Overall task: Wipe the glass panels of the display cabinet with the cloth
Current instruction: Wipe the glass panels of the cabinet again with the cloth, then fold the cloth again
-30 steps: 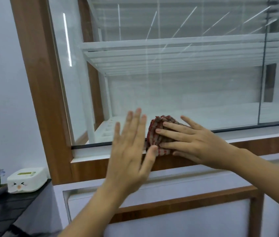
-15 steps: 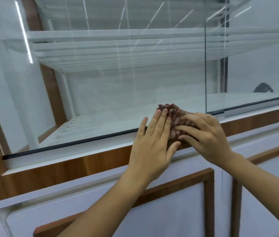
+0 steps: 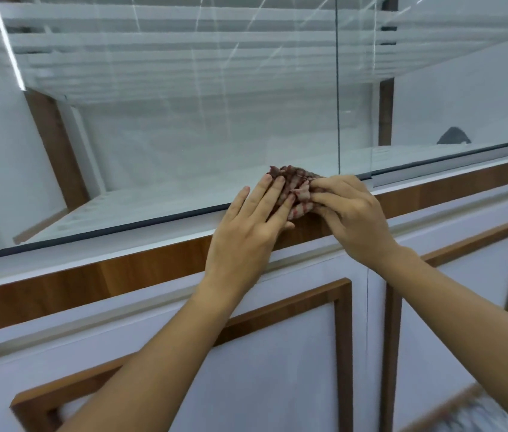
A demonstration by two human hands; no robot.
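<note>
Red bunched cloth [image 3: 297,194] on glass panel [image 3: 184,135], left hand [image 3: 248,232] flat, right hand [image 3: 351,213] apparently pinching it

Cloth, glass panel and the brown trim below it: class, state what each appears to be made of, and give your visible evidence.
Cloth: woven fabric, judging by its reddish checked pattern and soft bunched folds.
Glass panel: clear glass, glossy; shelves show through and light streaks reflect.
Brown trim: wood or wood-look laminate, smooth with a slight sheen; grain lines show, but which one is unclear.
</note>
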